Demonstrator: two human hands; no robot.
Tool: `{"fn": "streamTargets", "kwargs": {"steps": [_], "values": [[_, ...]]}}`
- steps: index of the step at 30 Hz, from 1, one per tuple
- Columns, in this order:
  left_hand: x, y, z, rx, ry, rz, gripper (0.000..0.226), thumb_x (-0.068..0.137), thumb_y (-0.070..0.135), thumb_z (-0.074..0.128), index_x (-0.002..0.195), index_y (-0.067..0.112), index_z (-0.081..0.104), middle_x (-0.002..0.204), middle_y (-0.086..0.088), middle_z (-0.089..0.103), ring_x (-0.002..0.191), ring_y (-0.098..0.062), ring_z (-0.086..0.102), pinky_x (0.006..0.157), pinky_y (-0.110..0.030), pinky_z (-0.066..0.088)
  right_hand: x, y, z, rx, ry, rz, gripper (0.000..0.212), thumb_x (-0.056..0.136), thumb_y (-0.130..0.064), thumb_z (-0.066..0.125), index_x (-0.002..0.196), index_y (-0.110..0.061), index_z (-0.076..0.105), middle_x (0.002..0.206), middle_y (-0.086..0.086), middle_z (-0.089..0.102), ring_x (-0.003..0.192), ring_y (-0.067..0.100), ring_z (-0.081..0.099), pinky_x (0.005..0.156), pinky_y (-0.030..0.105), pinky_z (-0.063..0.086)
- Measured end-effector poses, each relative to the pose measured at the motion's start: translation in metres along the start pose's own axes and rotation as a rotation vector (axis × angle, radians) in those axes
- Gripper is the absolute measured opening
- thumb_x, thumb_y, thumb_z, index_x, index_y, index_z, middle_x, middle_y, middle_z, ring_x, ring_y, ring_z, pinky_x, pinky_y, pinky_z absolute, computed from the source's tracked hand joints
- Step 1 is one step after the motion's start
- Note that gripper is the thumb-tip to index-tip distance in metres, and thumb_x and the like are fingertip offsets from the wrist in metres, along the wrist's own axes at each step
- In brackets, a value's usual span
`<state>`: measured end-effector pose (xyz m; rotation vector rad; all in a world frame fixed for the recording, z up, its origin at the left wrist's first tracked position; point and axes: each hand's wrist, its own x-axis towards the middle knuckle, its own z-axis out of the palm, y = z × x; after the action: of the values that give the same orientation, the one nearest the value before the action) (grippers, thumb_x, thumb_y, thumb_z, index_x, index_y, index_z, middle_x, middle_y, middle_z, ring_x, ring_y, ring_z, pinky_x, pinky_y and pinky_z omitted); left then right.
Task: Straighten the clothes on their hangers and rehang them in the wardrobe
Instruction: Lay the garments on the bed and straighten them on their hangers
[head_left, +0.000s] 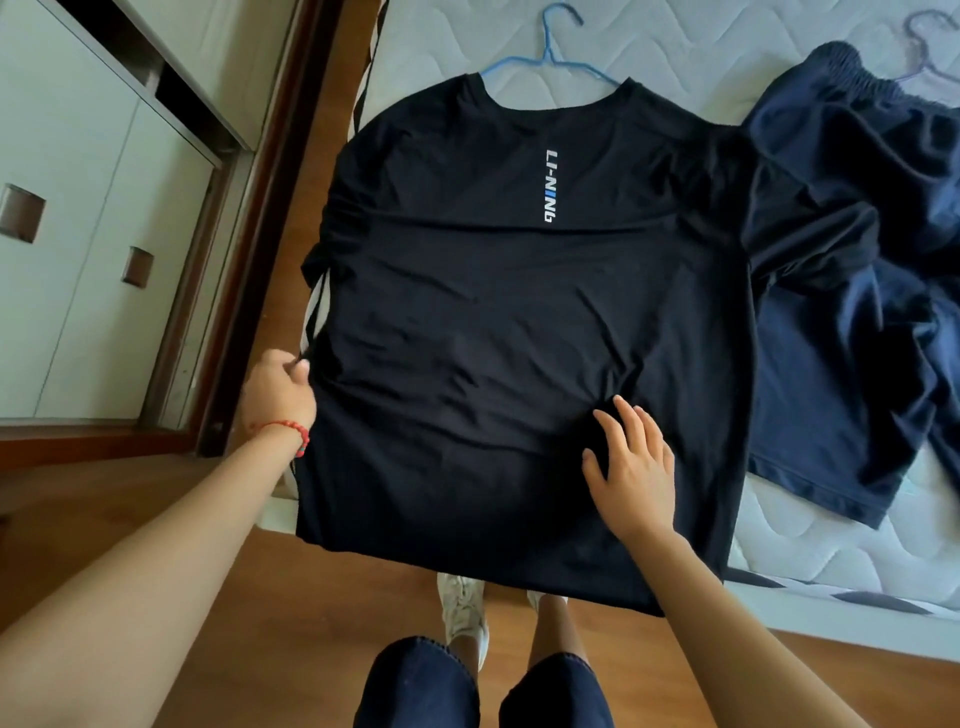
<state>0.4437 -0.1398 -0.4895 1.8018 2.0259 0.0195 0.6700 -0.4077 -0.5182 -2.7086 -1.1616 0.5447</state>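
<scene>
A black T-shirt (498, 322) with a white vertical logo lies spread flat on the mattress, its hem hanging over the near edge. A blue hanger (553, 57) sits in its neck, hook pointing away from me. My left hand (278, 389) pinches the shirt's left side seam at the mattress edge; a red bracelet is on that wrist. My right hand (631, 462) rests flat on the lower right of the shirt, fingers spread, with small wrinkles bunched ahead of the fingertips.
Navy shorts (857, 291) lie crumpled on the white quilted mattress (810, 540) to the right, with a pale purple hanger (930, 31) by their waistband. Wardrobe doors (93, 223) stand at the left beyond a strip of wooden floor. My legs and shoes are below the hem.
</scene>
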Motion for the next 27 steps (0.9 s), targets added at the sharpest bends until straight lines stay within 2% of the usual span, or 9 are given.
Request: {"fn": "streamTargets", "kwargs": {"steps": [3,6,9,12,14,16,20,23,27], "values": [[-0.015,0.011,0.009,0.114,0.057,0.305,0.036,0.087,0.021,0.058,0.117,0.003,0.052,0.121,-0.025,0.051,0.112,-0.043,0.047,0.087,-0.051,0.042,0.012,-0.006,-0.004,0.025,0.086,0.040,0.044,0.085,-0.034,0.040,0.118,-0.012,0.059,0.133,0.009,0.054,0.124,0.029,0.041,0.097,0.046,0.039],[-0.036,0.035,0.032,0.215,0.037,0.708,0.042,0.084,0.028,0.055,0.120,0.005,0.054,0.127,-0.020,0.053,0.119,-0.040,0.050,0.091,-0.050,0.044,0.031,-0.013,-0.005,0.006,0.150,-0.018,0.048,0.085,-0.036,0.035,0.122,-0.013,0.056,0.137,0.009,0.050,0.129,0.023,0.033,0.104,0.040,0.031],[-0.052,0.063,0.062,0.333,-0.085,0.840,0.051,0.085,0.040,0.041,0.127,0.013,0.050,0.138,-0.014,0.048,0.128,-0.033,0.046,0.097,-0.052,0.041,0.052,-0.016,-0.004,-0.040,0.136,-0.122,0.049,0.089,-0.034,0.035,0.132,-0.016,0.047,0.148,0.007,0.039,0.138,0.022,0.025,0.111,0.039,0.018],[-0.051,0.083,0.084,0.359,-0.168,0.764,0.057,0.089,0.044,0.039,0.139,0.016,0.037,0.150,-0.012,0.032,0.138,-0.032,0.031,0.106,-0.057,0.029,0.072,-0.003,-0.004,-0.075,0.073,-0.130,0.052,0.091,-0.038,0.031,0.138,-0.020,0.042,0.151,0.003,0.033,0.141,0.021,0.023,0.113,0.040,0.015],[-0.045,0.087,0.094,0.363,-0.212,0.688,0.063,0.091,0.046,0.037,0.146,0.020,0.021,0.156,-0.008,0.014,0.144,-0.029,0.014,0.112,-0.056,0.014,0.080,0.016,-0.005,-0.115,0.048,-0.089,0.054,0.091,-0.043,0.029,0.139,-0.021,0.041,0.152,0.001,0.033,0.141,0.022,0.026,0.113,0.039,0.012],[-0.044,0.089,0.098,0.383,-0.209,0.666,0.065,0.091,0.049,0.031,0.147,0.022,0.013,0.157,-0.007,0.007,0.145,-0.028,0.008,0.114,-0.054,0.009,0.086,0.030,-0.006,-0.161,0.054,-0.077,0.055,0.091,-0.045,0.030,0.139,-0.021,0.041,0.151,0.002,0.035,0.141,0.021,0.025,0.112,0.038,0.010],[-0.048,0.092,0.097,0.390,-0.187,0.626,0.067,0.089,0.050,0.025,0.147,0.019,0.014,0.157,-0.008,0.009,0.145,-0.028,0.010,0.113,-0.055,0.011,0.094,0.029,-0.008,-0.075,0.116,-0.026,0.052,0.091,-0.040,0.033,0.135,-0.017,0.046,0.148,0.006,0.039,0.138,0.019,0.020,0.112,0.037,0.009],[-0.055,0.109,0.097,0.336,-0.179,0.512,0.064,0.092,0.045,0.036,0.146,0.015,0.020,0.156,-0.009,0.012,0.145,-0.029,0.010,0.113,-0.056,0.013,0.105,0.029,-0.020,0.005,0.176,-0.001,0.051,0.092,-0.038,0.034,0.135,-0.013,0.045,0.149,0.007,0.037,0.139,0.021,0.019,0.115,0.031,0.000],[-0.059,0.148,0.092,0.253,-0.174,0.362,0.063,0.093,0.042,0.040,0.145,0.010,0.023,0.156,-0.013,0.013,0.145,-0.030,0.006,0.115,-0.052,0.010,0.132,0.035,-0.043,-0.033,0.181,-0.127,0.050,0.092,-0.036,0.034,0.136,-0.015,0.042,0.149,0.006,0.038,0.139,0.021,0.019,0.114,0.036,0.003]]}}
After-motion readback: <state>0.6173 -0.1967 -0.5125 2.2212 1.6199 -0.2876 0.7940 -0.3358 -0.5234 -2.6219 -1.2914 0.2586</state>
